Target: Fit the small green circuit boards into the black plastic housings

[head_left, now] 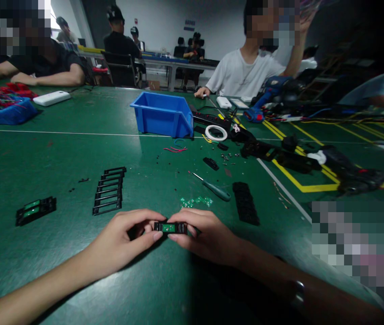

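Head view: my two hands meet low in the middle, over the green table [127, 298], with a small black holder [169, 227] pinched between them. My left hand [127, 234] is nearly closed, thumb and forefinger gripping the holder's left end, the other fingers curled in behind. My right hand [207, 232] is drawn in much the same way on the right end, thumb on the near side and forefinger along the far side. The holder lies lengthwise from left to right, and a green insert [168, 228] shows in its middle, between my fingertips. I can't tell whether its underside touches the tabletop.

Just beyond my right hand lies a scatter of small clear green pieces [196, 201], and past them a screwdriver [215, 188], its tip away to the left, its handle slanting back to the right. To the right of that is a dark ribbed slab [246, 203]. Beyond my left hand a black ladder-like frame [109, 183] lies flat; farther left sits a black assembly [36, 211] with green strips in it.

Farther out are loose screws [225, 157], red wires [175, 150] and a white ring [216, 139]. A blue bin [164, 119] stands behind the wires, and across the table is a person in a white T-shirt [242, 72], one arm raised
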`<state>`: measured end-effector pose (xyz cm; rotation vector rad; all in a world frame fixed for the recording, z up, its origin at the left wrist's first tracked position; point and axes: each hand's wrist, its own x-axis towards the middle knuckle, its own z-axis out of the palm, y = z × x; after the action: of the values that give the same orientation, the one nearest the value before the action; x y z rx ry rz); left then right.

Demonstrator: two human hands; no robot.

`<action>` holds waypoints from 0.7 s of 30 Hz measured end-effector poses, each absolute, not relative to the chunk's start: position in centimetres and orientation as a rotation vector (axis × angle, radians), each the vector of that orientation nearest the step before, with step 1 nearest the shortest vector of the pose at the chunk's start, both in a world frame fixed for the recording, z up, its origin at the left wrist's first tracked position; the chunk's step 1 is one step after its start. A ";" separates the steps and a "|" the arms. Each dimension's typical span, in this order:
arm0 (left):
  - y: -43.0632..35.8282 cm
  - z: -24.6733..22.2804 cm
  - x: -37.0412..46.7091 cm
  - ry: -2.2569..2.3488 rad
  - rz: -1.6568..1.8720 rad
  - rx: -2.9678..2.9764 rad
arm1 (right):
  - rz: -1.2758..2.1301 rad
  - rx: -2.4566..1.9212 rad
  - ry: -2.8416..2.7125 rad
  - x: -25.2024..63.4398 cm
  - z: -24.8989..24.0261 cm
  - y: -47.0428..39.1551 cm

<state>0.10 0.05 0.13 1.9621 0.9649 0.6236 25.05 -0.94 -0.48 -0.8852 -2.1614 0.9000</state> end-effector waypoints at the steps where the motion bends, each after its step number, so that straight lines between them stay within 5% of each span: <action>1: 0.0 0.0 0.1 0.962 0.629 1.967 | 0.904 -0.888 -2.158 25.0 -0.4 -0.9; 21: -0.7 -0.4 0.0 0.792 0.630 2.205 | 0.976 -0.867 -2.227 25.3 -0.4 -1.0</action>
<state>-0.05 -0.69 -0.39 2.2052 0.7918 0.6299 25.26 -1.01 -0.41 -0.8667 -2.2272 0.9759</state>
